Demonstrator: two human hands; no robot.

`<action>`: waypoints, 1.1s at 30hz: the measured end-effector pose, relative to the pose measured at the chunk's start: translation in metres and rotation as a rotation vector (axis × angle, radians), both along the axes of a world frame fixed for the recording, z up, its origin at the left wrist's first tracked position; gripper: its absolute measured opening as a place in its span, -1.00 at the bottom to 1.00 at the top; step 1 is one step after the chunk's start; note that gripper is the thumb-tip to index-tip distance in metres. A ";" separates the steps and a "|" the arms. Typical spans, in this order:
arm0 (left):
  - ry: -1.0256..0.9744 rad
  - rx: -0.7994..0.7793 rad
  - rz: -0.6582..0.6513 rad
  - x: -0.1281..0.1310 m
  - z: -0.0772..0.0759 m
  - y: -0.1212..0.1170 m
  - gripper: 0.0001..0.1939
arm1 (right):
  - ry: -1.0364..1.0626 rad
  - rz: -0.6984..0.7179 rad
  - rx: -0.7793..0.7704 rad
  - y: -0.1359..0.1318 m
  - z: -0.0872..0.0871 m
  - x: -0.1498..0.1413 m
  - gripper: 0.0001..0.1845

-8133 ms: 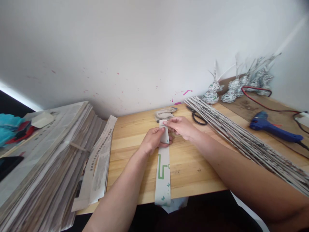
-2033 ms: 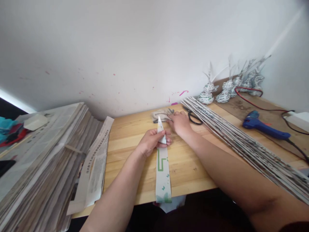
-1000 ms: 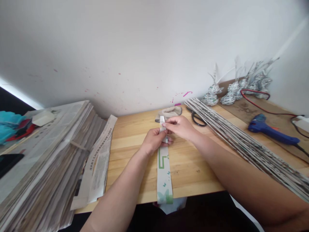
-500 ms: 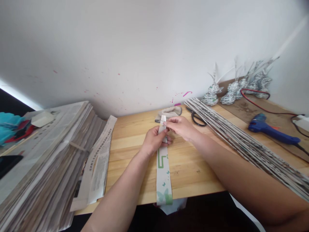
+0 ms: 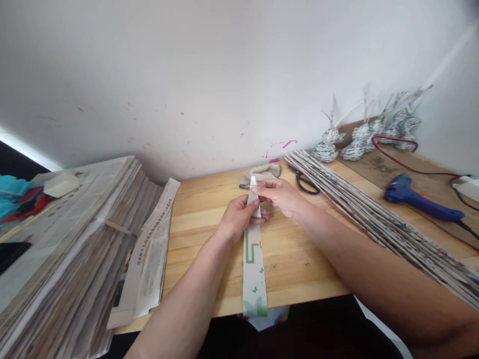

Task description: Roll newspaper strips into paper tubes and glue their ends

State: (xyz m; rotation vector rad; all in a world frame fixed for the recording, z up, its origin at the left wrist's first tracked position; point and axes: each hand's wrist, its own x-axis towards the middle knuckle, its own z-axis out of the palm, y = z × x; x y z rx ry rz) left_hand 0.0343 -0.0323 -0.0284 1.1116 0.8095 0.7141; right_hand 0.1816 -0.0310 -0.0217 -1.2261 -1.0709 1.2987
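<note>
A long white paper strip with green line prints and butterflies runs down the middle of the wooden table and past its front edge. My left hand is closed on the strip's upper part, thumb on top and fingers underneath. My right hand pinches the strip's far end between thumb and fingers; that end is folded and tapers to a narrow tip. Just beyond the tip lies a crumpled grey cloth.
Stacked newspapers and cut newspaper strips lie left. Rolled paper sticks lie right, partly over black-handled scissors. A blue glue gun rests on brown board. Several woven paper figures stand near the wall.
The strip's far end now looks narrower and more pointed, its edge folded in. Both hands stay almost in place, still holding the strip.
</note>
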 end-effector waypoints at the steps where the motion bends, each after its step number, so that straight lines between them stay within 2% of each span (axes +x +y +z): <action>1: 0.002 0.018 0.001 0.001 0.000 -0.001 -0.65 | -0.004 0.003 0.003 0.000 0.000 0.000 -0.71; 6: 0.091 0.081 0.049 0.005 -0.005 -0.003 -0.72 | -0.012 -0.033 0.011 -0.002 0.001 -0.004 -0.70; 10: 0.098 0.059 0.054 0.005 -0.005 -0.004 -0.76 | -0.046 -0.020 0.054 -0.003 0.000 -0.006 -0.70; 16: 0.055 -0.044 -0.005 0.002 -0.004 -0.001 -0.78 | 0.021 0.130 0.007 -0.004 0.000 -0.002 -0.75; 20: 0.030 -0.036 -0.048 0.001 -0.005 0.000 -0.77 | 0.078 0.196 -0.003 -0.004 0.001 0.000 -0.72; 26: 0.089 0.025 -0.054 0.003 -0.005 -0.003 -0.75 | 0.070 0.072 0.007 -0.002 0.001 0.000 -0.68; 30: 0.110 0.032 -0.045 0.005 -0.007 -0.003 -0.74 | 0.049 0.078 -0.027 -0.002 0.002 -0.001 -0.69; 33: 0.135 0.069 -0.040 0.007 -0.008 -0.002 -0.76 | 0.037 0.055 0.007 -0.002 0.002 -0.002 -0.66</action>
